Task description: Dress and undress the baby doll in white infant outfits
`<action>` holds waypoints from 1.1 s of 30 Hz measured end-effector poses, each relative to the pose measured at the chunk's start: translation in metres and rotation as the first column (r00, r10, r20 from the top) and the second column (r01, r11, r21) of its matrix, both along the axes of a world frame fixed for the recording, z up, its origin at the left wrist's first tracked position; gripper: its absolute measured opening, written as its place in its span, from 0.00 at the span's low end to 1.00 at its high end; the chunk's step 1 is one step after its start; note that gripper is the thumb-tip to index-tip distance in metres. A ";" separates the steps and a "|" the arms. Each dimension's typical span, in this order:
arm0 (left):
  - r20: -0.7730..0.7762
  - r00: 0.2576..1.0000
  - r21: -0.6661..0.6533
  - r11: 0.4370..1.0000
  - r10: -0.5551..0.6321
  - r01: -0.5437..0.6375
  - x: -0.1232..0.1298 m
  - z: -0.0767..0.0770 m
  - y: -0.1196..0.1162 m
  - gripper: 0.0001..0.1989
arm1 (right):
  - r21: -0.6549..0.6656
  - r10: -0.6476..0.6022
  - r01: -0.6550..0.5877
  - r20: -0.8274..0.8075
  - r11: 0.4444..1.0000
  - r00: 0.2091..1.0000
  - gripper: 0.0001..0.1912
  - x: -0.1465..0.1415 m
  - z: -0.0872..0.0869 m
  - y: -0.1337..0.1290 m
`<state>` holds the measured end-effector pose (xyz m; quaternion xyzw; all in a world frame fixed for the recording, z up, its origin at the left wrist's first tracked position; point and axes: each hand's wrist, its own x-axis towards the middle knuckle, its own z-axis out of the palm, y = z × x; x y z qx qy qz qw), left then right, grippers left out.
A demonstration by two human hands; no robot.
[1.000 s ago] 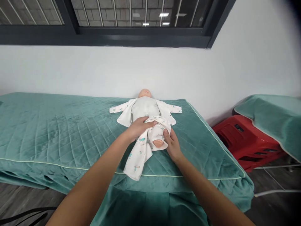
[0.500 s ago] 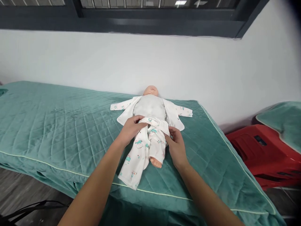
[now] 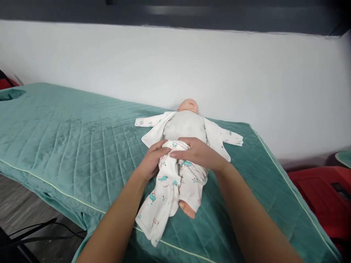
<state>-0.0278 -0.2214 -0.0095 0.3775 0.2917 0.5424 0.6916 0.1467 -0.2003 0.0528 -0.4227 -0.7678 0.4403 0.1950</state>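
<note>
A baby doll [image 3: 184, 124] lies on its back, head toward the wall, with an open white printed jacket [image 3: 215, 137] on its arms. White printed trousers [image 3: 166, 186] cover its legs. One doll foot [image 3: 187, 209] pokes out of the right-hand trouser leg; the other leg's cuff lies flat with no foot showing. My left hand [image 3: 153, 157] pinches the waistband at its left side. Across the waistband's middle lies my right hand [image 3: 196, 151], thumb and fingers closed on the cloth. Both hands sit close together at the doll's hips.
A green quilted cover [image 3: 82, 146] spreads over the bed. A white wall [image 3: 137, 58] runs behind it, under a dark frame. Red plastic furniture [image 3: 315, 197] stands to the right. Black straps [image 3: 41, 232] hang at the lower left, above a wooden floor.
My right hand has moved from the trousers' right side to the middle of the waistband, near my left hand. The view has tilted down and come closer.
</note>
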 end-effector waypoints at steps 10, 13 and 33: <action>-0.015 0.977 0.007 0.977 -0.214 0.214 -0.013 -0.012 0.006 0.20 | -0.397 -0.153 -0.132 -0.609 0.908 0.778 0.10 0.013 -0.037 0.000; -0.091 0.964 0.000 0.968 -0.250 0.251 -0.014 -0.013 0.006 0.22 | -0.421 -0.194 -0.110 -0.614 0.900 0.765 0.11 0.009 -0.036 -0.002; -0.178 0.963 0.065 0.974 -0.203 0.218 -0.012 -0.011 0.003 0.25 | -0.498 -0.312 -0.065 -0.634 0.865 0.707 0.14 0.005 -0.038 -0.001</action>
